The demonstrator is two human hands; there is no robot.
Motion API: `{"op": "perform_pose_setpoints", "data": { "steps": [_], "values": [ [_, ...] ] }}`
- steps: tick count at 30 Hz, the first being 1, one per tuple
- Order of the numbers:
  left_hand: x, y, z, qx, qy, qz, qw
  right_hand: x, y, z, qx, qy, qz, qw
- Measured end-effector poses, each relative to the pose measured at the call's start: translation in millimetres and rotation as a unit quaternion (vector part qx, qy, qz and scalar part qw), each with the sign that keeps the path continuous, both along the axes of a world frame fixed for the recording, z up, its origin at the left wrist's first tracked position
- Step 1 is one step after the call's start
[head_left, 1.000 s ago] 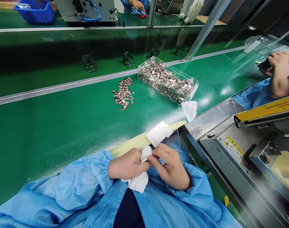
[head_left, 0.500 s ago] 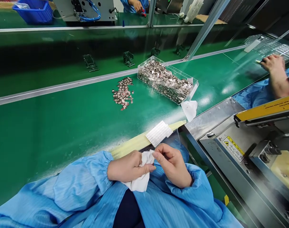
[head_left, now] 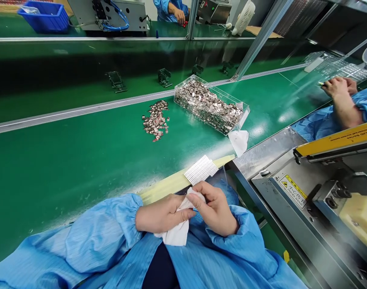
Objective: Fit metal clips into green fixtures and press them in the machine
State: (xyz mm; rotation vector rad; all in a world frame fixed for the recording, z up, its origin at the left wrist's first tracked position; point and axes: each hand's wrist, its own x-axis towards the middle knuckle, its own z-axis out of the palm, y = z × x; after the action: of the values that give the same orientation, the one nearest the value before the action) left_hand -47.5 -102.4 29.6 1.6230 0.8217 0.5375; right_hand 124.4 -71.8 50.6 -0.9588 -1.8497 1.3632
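A crumpled white cloth [head_left: 176,234] is bunched between my hands, close to my body at the table's front edge. My left hand [head_left: 163,214] is closed around it, thumb on top. The fingers of my right hand [head_left: 214,208] pinch the cloth's upper end; whether something small lies inside the fold is hidden. Just beyond my hands, a white sheet marked in small squares [head_left: 200,170] rests on a pale yellow strip [head_left: 164,185] along the edge. Farther off are a loose pile of small metal pieces [head_left: 156,120] and a clear plastic box [head_left: 245,114] full of similar pieces.
A white scrap [head_left: 239,142] lies by the box's near corner. At right stands a machine with a yellow bar [head_left: 337,140] and a warning label. Beyond it a co-worker's hands [head_left: 337,88] work at the green table [head_left: 81,160]. A metal post [head_left: 261,38] rises behind the box.
My right fingers have shifted slightly left and now press over the cloth's top end. The co-worker's hands at right have moved a little left. The view has tilted slightly.
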Motion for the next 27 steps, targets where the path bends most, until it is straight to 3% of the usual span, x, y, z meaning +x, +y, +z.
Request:
{"op": "perform_pose_setpoints", "data": {
  "steps": [3,5,8,10,12,15,17,19,23,25,27],
  "values": [
    [-1,-1,1.5,0.086,0.007,0.027,0.996,2,-2,-7.6,-0.056,0.008,-0.031,0.998],
    [-2,-2,2.2,0.098,0.035,0.032,0.994,6,-2,-9.2,-0.038,-0.002,-0.029,0.999],
    [-3,-2,3.5,0.034,0.076,0.047,0.995,15,1,-2.8,0.155,-0.067,-0.008,0.986],
    [-3,-1,5.5,-0.005,0.086,0.055,0.995,20,5,4.2,0.326,-0.147,0.045,0.933],
    [-2,0,8.0,-0.027,0.076,0.043,0.996,22,7,10.1,0.437,-0.215,0.127,0.864],
    [-2,1,10.4,-0.089,0.06,-0.033,0.994,20,6,15.3,0.49,-0.254,0.213,0.806],
    [-4,2,9.8,-0.115,0.039,-0.091,0.988,18,3,18.4,0.494,-0.275,0.238,0.789],
    [-5,1,7.7,-0.091,0.011,-0.121,0.988,17,0,22.4,0.495,-0.292,0.258,0.776],
    [-5,-3,4.2,0.008,-0.021,-0.145,0.989,24,-4,29.0,0.471,-0.271,0.291,0.787],
    [-2,-7,4.4,0.066,-0.039,-0.158,0.984,30,-6,28.4,0.423,-0.247,0.305,0.816],
    [2,-11,5.1,0.134,-0.053,-0.169,0.975,35,-7,24.0,0.33,-0.196,0.336,0.86]
  ]
}}
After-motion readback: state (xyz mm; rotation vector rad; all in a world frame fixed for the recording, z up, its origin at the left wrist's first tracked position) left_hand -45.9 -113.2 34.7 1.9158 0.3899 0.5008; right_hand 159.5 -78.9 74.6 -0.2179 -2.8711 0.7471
